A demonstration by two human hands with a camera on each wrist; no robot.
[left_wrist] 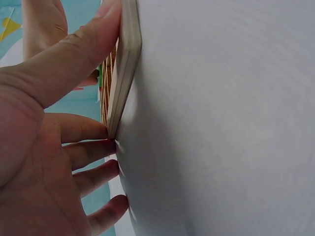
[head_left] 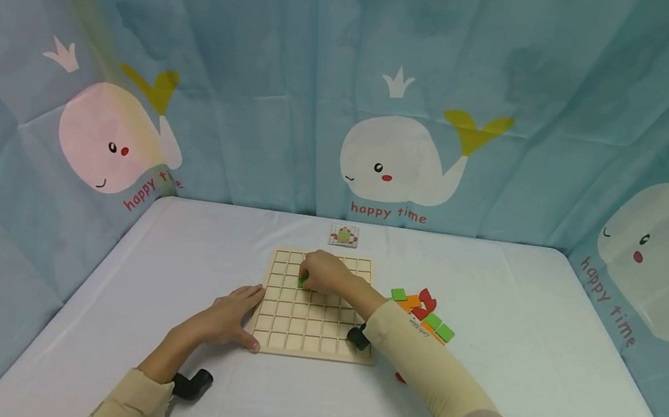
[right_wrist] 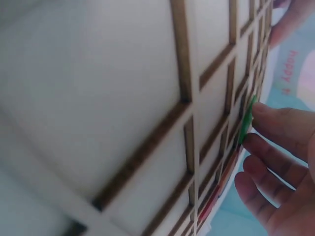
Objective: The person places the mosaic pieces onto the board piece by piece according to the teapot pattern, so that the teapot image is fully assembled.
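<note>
A wooden grid board lies flat on the table. My right hand is over its upper middle and pinches a green square tile between thumb and index finger, close against the grid. Beyond that tile in the right wrist view, a red piece sits in the board's grid; the hand covers this area in the head view. My left hand steadies the board's left side with fingers spread, thumb at the near corner and fingertips along the side edge.
Loose green tiles, red curved pieces and orange pieces lie right of the board, partly behind the right forearm. Another red piece is nearer. A small picture card lies beyond the board, before the whale-print curtain.
</note>
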